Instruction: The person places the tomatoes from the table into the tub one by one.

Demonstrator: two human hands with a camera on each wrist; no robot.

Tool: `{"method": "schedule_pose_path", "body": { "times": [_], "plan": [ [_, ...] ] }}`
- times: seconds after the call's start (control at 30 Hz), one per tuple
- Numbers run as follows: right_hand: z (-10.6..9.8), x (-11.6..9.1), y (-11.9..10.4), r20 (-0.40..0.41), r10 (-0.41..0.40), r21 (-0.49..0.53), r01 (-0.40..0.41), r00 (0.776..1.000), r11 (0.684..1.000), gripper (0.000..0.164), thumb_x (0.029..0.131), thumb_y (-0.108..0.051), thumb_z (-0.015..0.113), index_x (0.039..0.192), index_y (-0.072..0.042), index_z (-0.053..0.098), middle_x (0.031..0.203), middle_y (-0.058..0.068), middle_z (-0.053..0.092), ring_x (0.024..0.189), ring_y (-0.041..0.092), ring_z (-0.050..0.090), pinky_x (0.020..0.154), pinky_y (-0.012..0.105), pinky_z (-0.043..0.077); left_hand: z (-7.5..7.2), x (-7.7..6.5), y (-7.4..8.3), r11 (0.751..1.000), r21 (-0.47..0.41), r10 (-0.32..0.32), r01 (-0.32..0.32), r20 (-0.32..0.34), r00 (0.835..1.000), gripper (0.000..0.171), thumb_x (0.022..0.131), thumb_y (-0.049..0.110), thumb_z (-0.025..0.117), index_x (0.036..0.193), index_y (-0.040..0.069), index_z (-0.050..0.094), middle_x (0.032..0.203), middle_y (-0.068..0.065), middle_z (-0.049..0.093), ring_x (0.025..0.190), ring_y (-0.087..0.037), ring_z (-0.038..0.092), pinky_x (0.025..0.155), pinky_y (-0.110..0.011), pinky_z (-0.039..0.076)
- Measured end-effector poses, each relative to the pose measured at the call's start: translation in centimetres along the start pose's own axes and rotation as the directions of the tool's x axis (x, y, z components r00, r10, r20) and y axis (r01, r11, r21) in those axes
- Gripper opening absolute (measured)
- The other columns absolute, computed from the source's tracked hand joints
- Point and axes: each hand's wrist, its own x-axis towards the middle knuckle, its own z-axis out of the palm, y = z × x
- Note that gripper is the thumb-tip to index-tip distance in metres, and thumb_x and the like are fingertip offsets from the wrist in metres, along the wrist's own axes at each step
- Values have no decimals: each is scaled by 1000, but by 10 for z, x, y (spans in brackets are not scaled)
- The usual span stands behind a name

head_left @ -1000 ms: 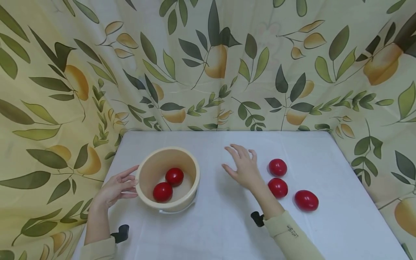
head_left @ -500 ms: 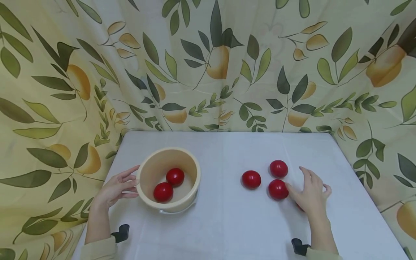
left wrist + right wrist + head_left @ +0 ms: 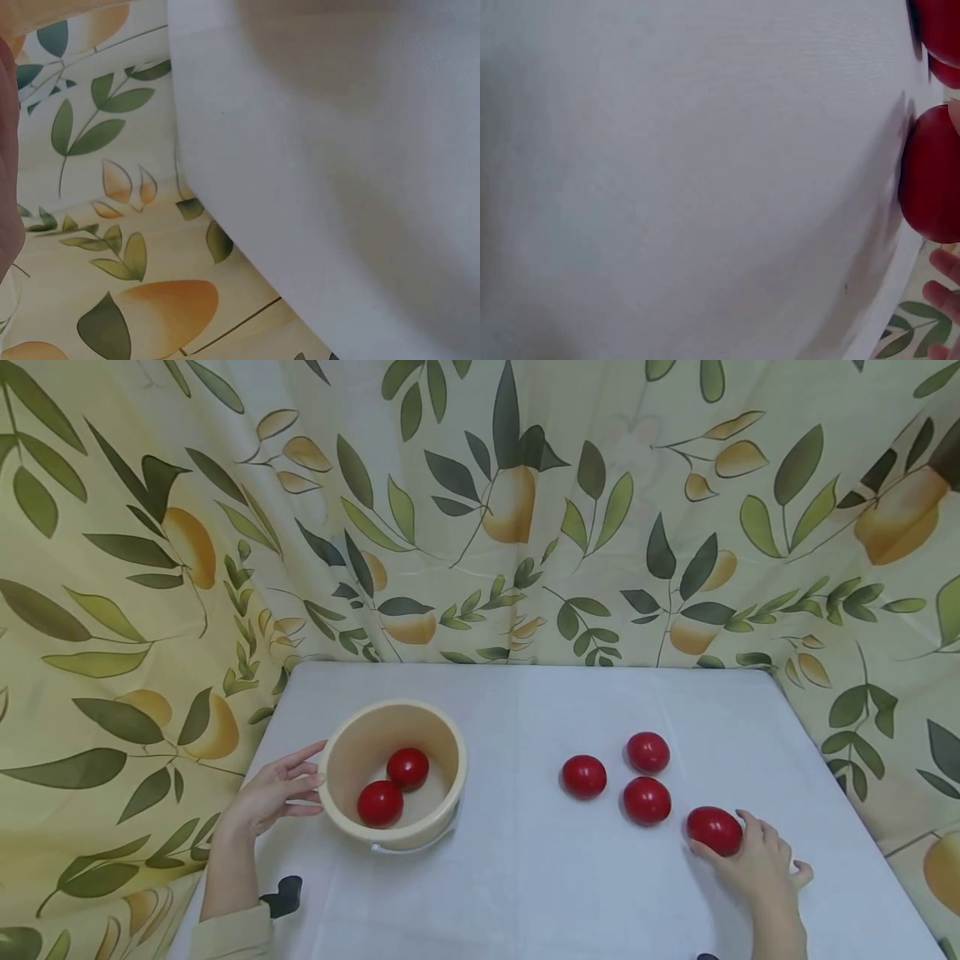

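Currently, your right hand [image 3: 765, 868] pinches the red ball [image 3: 715, 831] at the frame's lower right; your left hand [image 3: 266, 797], fingers loosely extended, touches the bucket [image 3: 444, 760] left of centre. Oppose thumb and fingers evenly; the glossy, rounded surface may slip.

No legible text, label, brand, number or sign in any view: head, left wrist or right wrist.

Your hands [image 3: 272, 792] [image 3: 757, 862] are bare, your left sleeve [image 3: 231, 935] plain cream.
You wear a stubby, rounded black fitting [image 3: 283, 897] beside that sleeve; a dark sliver [image 3: 707, 957] shows near your right forearm [image 3: 780, 927].
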Motion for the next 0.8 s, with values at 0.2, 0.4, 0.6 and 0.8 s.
{"method": "schedule_pose_path", "body": {
  "times": [0.2, 0.4, 0.6, 0.8],
  "plan": [
    [10, -2, 3, -5, 2, 9, -2, 1000, 1000, 105, 68, -61, 67, 131, 13, 25, 123, 39, 24, 113, 54, 20, 87, 74, 9, -1, 0, -1, 1000, 1, -2, 2, 0, 1000, 67, 89, 7, 58, 144, 2, 21, 93, -2, 60, 78, -17, 66, 71, -35, 56],
    [15, -2, 5, -34, 12, 25, -11, 999, 1000, 99, 72, -55, 67, 128, 16, 25, 118, 38, 29, 111, 53, 24, 88, 73, 10, -2, 1, -2, 1000, -17, 2, -2, 8, 1000, 65, 88, 6, 58, 144, 3, 23, 93, -1, 60, 77, -17, 66, 71, -35, 56],
    [15, -2, 4, -92, -3, 43, 7, 996, 999, 94, 72, -48, 70, 128, 14, 25, 115, 38, 32, 108, 53, 28, 86, 70, 15, -3, 2, -3, 1000, -9, 1, -1, 8, 1000, 66, 88, 7, 58, 144, 4, 23, 94, -2, 60, 78, -17, 66, 71, -35, 56],
    [0, 2, -13, -221, -109, 50, 123, 969, 991, 87, 71, -37, 74, 128, 12, 29, 114, 36, 37, 106, 51, 31, 83, 67, 19, -3, 3, -2, 1000, 13, -1, 1, -5, 1000, 67, 88, 7, 58, 144, 3, 21, 94, -2, 59, 77, -17, 66, 71, -36, 56]
  ]
}}
